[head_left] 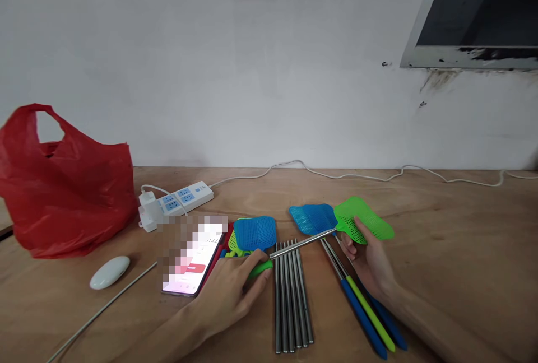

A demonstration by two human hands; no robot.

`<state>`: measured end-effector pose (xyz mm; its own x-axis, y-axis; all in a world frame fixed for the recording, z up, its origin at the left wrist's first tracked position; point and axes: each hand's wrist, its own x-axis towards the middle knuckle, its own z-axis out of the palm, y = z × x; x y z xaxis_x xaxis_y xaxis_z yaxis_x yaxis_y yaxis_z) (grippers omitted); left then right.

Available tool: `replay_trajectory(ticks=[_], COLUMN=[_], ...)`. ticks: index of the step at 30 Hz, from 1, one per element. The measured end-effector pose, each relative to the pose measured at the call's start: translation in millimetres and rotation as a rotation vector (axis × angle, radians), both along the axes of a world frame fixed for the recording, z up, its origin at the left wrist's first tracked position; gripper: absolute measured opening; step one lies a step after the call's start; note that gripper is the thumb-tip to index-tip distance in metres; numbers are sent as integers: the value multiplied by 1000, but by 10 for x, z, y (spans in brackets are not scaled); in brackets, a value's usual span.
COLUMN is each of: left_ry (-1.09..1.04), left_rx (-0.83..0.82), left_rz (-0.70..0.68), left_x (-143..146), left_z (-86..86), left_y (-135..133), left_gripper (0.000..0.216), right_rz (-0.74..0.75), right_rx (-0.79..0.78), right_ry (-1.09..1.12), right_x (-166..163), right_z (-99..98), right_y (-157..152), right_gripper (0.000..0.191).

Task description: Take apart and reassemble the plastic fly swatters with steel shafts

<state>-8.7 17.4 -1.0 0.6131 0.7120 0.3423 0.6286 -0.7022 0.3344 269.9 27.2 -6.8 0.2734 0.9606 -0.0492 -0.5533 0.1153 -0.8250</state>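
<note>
A fly swatter with a bright green mesh head (pixel 365 219) and a metal rod (pixel 303 243) is held across the table between both hands. My left hand (pixel 235 284) is closed around its green handle end. At the other end, my right hand (pixel 372 262) grips the green head, thumb on top. Below the rod lies a row of several loose metal tubes (pixel 291 301). Beneath my right hand lie swatters with blue and lime handles (pixel 362 310); blue mesh heads (pixel 313 218) are beside it. More loose heads (pixel 255 232), blue and yellow-green, lie beyond my left hand.
A lit phone (pixel 193 262) lies left of my left hand. Farther left are a white oval object (pixel 110 272), a white power strip (pixel 180 203) with a plug in it, and a red plastic bag (pixel 71 184). A white cable (pixel 328 175) runs along the wall.
</note>
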Motion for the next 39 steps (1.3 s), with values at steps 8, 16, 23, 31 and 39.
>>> replay_trajectory(ticks=[8, 16, 23, 31, 39], left_ry=[-37, -29, 6, 204, 235], left_rx=[-50, -39, 9, -85, -57], left_rz=[34, 3, -16, -38, -43], left_x=[-35, -15, -30, 22, 79], left_z=[-12, 20, -37, -60, -16], left_y=[9, -6, 12, -43, -99], left_gripper=[18, 19, 17, 29, 37], right_rz=[-4, -26, -44, 272, 216], right_rx=[-19, -45, -25, 34, -35], right_ry=[12, 9, -62, -322, -240], right_x=[-38, -30, -71, -311, -274], right_z=[-18, -42, -26, -37, 53], right_y=[-54, -34, -50, -264, -240], right_gripper=[33, 34, 39, 42, 47])
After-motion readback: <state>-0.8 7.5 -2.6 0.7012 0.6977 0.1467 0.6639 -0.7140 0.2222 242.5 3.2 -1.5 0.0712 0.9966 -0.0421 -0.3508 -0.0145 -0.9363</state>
